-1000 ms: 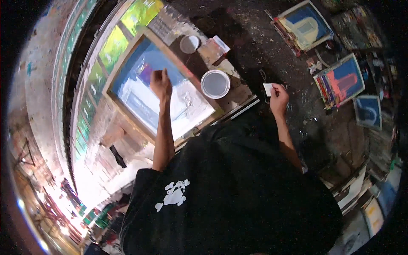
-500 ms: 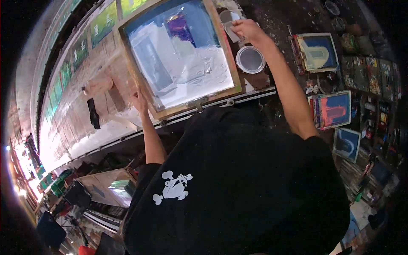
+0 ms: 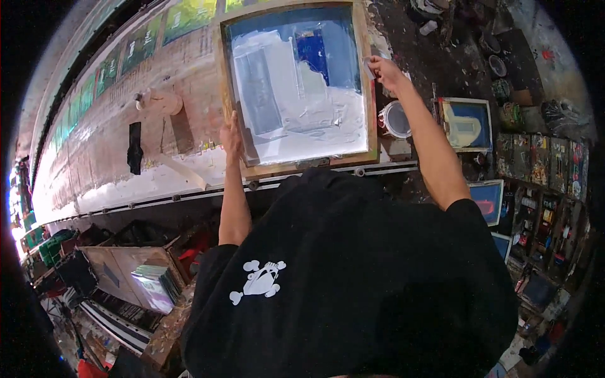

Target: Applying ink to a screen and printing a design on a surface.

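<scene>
A wooden-framed printing screen [image 3: 368, 142] with blue mesh lies on the long table, white ink smeared over its middle and lower part. My left hand [image 3: 231, 137] is closed on the screen's left wooden edge near the lower corner. Past the right edge of the frame, my right hand [image 3: 387, 72] pinches a small, flat, pale scraper [image 3: 370, 68] between thumb and fingers. Below that hand stands a round tub [image 3: 396, 120] with a white rim, partly hidden by my forearm.
A roll of tan tape [image 3: 157, 102], a black strip [image 3: 134, 148] and a pale strip [image 3: 183, 173] lie left of the screen. Green prints [image 3: 142, 45] line the table's far side. At the right are smaller screens [image 3: 466, 124] and a rack of shelves [image 3: 542, 164].
My right hand has moved from over the containers to beside the screen's right edge, still holding the scraper. My left hand stays on the frame. The view has shifted.
</scene>
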The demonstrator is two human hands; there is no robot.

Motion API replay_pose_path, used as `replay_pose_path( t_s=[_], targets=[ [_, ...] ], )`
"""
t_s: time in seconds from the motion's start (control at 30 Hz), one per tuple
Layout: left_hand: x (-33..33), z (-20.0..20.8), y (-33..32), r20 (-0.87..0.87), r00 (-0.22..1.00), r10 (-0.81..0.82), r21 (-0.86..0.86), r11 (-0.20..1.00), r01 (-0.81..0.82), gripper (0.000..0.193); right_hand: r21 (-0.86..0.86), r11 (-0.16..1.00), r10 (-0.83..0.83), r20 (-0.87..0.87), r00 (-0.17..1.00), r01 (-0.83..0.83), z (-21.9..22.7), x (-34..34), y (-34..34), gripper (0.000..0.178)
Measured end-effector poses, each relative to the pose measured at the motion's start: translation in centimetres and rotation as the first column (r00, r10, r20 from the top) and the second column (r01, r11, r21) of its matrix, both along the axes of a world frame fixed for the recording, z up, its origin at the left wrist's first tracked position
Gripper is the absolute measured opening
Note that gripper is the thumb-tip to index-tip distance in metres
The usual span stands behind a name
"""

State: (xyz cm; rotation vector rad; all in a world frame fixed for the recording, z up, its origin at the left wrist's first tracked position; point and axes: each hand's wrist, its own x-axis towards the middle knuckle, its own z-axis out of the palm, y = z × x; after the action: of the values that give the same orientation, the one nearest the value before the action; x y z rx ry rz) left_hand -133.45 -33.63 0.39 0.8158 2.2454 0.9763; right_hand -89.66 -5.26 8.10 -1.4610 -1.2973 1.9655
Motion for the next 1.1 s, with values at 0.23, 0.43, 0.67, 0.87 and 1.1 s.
replay_pose_path(
  t_s=[0.23, 0.43, 0.67, 0.87, 1.1],
  targets=[
    [-0.5, 9.3, 2.6, -0.017, 0.999, 0.046, 0.109, 0.993, -0.043, 0.061, 0.045, 0.992, -0.108, -0.145, 0.984, 0.116, 5.4, -1.2, 1.2, 0.024],
    [-0.5, 17.7, 6.2, -0.022, 1.0, -0.012, 0.458, 0.889, 0.021, 0.059, 0.321, 0.944, 0.055, -0.389, 0.919, 0.08, 13.7, 0.8, 2.8, 0.024],
    [5.2, 28.1, 12.3, -0.15, 0.989, -0.009, 0.371, 0.926, 0.065, 0.066, 0.27, 0.916, -0.125, -0.51, 0.851, 0.296, 20.3, 8.1, 1.4, 0.017],
    [11.0, 32.2, 15.8, -0.343, 0.936, -0.077, 0.389, 0.896, 0.216, 0.068, 0.215, 0.863, -0.315, -0.479, 0.819, 0.458, 19.1, 14.1, 1.0, 0.018],
    [17.6, 35.9, 17.4, -0.559, 0.827, -0.048, 0.456, 0.816, 0.355, 0.068, 0.134, 0.757, -0.53, -0.447, 0.721, 0.64, 16.9, 19.3, -0.3, 0.043]
  ],
)
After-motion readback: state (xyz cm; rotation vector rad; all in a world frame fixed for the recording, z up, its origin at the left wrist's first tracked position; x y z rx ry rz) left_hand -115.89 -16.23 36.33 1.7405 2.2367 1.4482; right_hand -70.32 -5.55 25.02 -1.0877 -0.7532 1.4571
